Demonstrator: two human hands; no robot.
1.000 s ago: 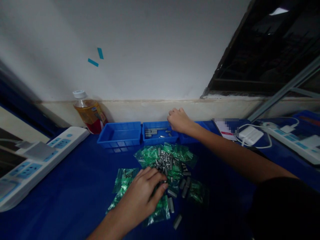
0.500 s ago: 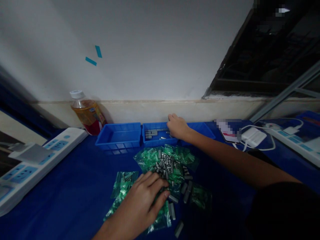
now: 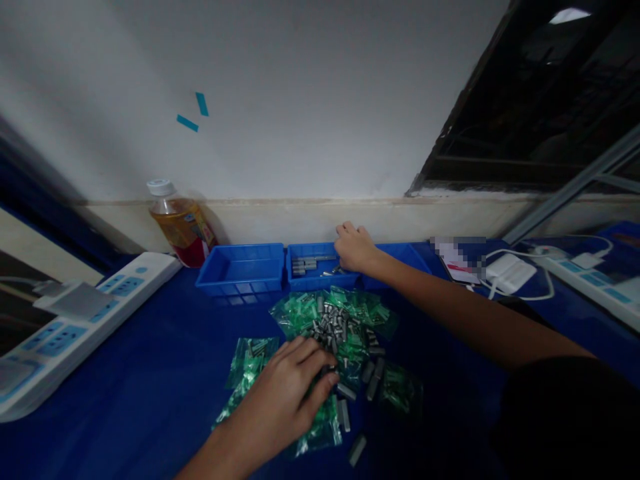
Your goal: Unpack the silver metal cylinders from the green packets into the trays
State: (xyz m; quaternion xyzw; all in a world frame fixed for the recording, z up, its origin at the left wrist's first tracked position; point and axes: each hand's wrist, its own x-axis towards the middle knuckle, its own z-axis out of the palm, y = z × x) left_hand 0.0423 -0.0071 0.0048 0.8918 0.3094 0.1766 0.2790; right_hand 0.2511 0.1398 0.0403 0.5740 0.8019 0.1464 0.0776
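My left hand (image 3: 295,380) rests over a pile of green-tinted plastic bags (image 3: 295,313) and loose metal parts. A small dark metal piece (image 3: 327,371) shows between its thumb and forefinger. Farther back, my right hand (image 3: 356,248) is at the right end of the middle blue bin (image 3: 323,283), fingers curled. Its fingertips are largely hidden, and what they hold cannot be made out. Grey metal pieces (image 3: 304,267) lie inside this bin, with smaller shiny ones near the hand. Several grey cylinders (image 3: 345,415) are scattered right of my left hand.
Another blue bin (image 3: 240,287) stands to the left, and a third (image 3: 407,257) is partly behind my right arm. A drink bottle (image 3: 183,227) leans by the wall. Power strips (image 3: 115,293) lie at both sides. A phone (image 3: 457,267) and white charger (image 3: 510,273) sit at right.
My left thumb and forefinger have closed together, with a dark metal piece now showing between them. My right hand stays at the middle bin. The view has shifted slightly.
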